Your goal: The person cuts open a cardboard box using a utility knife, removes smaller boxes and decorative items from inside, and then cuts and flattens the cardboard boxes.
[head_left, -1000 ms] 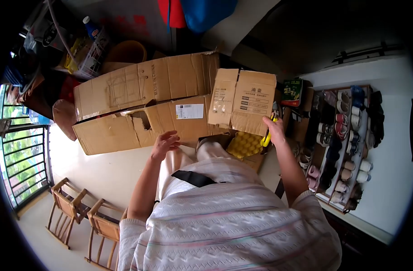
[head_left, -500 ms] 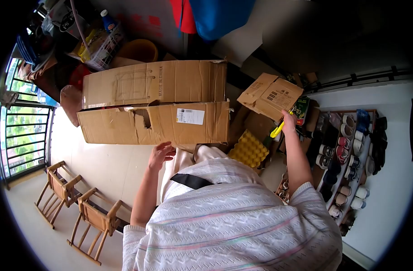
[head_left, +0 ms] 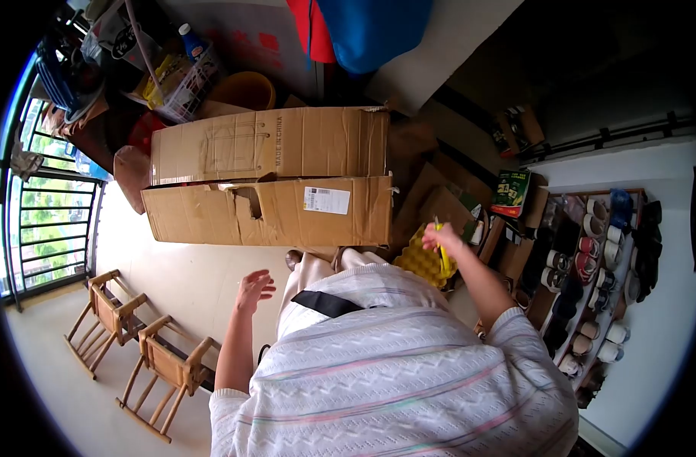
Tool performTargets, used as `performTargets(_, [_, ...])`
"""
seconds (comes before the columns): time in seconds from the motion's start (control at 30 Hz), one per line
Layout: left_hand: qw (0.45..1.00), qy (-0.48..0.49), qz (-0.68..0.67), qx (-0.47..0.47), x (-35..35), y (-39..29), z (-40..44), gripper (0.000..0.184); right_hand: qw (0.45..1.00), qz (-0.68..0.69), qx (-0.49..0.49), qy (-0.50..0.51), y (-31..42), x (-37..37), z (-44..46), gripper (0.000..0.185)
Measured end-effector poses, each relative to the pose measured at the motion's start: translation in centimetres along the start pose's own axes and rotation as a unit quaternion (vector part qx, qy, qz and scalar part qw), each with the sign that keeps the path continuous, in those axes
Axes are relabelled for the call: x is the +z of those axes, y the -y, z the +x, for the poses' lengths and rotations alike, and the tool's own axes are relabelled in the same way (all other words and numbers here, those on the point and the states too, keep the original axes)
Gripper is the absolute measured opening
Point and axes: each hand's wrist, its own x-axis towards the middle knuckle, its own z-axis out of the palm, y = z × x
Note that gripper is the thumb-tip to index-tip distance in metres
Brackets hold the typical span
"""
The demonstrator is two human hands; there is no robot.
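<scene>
Two bare hands show in my head-camera feed, and I take my clock from the middle of that view. At three o'clock the right hand [head_left: 447, 239] has its grip closed around a yellow tool [head_left: 444, 263], whose lower end pokes out below the fist; I can't make out its working end. From here it overlaps a yellow bumpy tray [head_left: 412, 259] at four o'clock, and I cannot tell whether the two touch. At eight o'clock the left hand [head_left: 254, 290] hangs with a loose, half-open grip, fingers slightly curled and nothing in them, over the pale floor [head_left: 192, 266].

At ten o'clock I have a big cardboard box [head_left: 310, 145] lying lengthwise, well apart from the right hand; its nearer panel has a torn hole and a white label [head_left: 327, 200]. Between two and three o'clock I see a green printed box [head_left: 511, 189], and between three and four, rows of shoes [head_left: 585, 260] on shelves. Two wooden chairs [head_left: 167, 362] stand around eight o'clock, farther out than the left hand. The barred window [head_left: 51, 221] sits at nine, and a blue cloth [head_left: 375, 34] hangs at twelve.
</scene>
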Motion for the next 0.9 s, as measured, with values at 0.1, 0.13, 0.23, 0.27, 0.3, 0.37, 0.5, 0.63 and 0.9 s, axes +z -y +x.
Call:
performTargets(0.1, [0.998, -0.001, 0.041, -0.047, -1.4, 2.3, -2.1, 0.037, 0.997, -0.062, 0.026, 0.028, -2.9, 2.1, -2.2, 0.025])
performTargets(0.13, [0.997, 0.005, 0.052, -0.061, -1.8, 3.2, -3.0, 0.037, 0.995, -0.081, 0.032, 0.043, -3.4, 2.6, -3.0, 0.024])
performTargets(0.23, [0.985, 0.022, 0.153, -0.078, -1.3, 3.7, -7.1, 0.034, 0.982, -0.179, 0.013, 0.055, -4.6, 3.2, -5.2, 0.022])
performTargets(0.27, [0.975, 0.035, 0.211, -0.064, -0.8, 3.3, -8.7, 0.031, 0.976, -0.212, 0.005, 0.056, -4.7, 3.4, -5.8, 0.023])
performTargets(0.3, [0.977, 0.052, 0.195, -0.062, 0.1, 1.4, -10.9, 0.029, 0.967, -0.250, -0.003, 0.035, -4.2, 3.8, -6.4, 0.024])
performTargets(0.37, [0.973, 0.102, 0.195, -0.068, 0.6, 0.1, -13.4, 0.027, 0.944, -0.329, -0.020, 0.001, -3.3, 5.1, -7.5, 0.025])
performTargets(0.5, [0.864, 0.299, 0.393, -0.100, -2.6, 10.2, -8.3, 0.023, 0.899, -0.424, -0.110, 0.020, -2.9, 7.2, -6.5, 0.035])
performTargets(0.63, [0.852, 0.363, 0.359, -0.118, -1.6, 8.7, -10.4, 0.022, 0.892, -0.437, -0.095, 0.062, -4.0, 9.3, -4.2, 0.030])
performTargets(0.9, [0.881, 0.403, 0.201, -0.142, -3.2, 6.0, -13.1, 0.020, 0.841, -0.516, -0.133, 0.098, -4.2, 11.1, -4.6, 0.029])
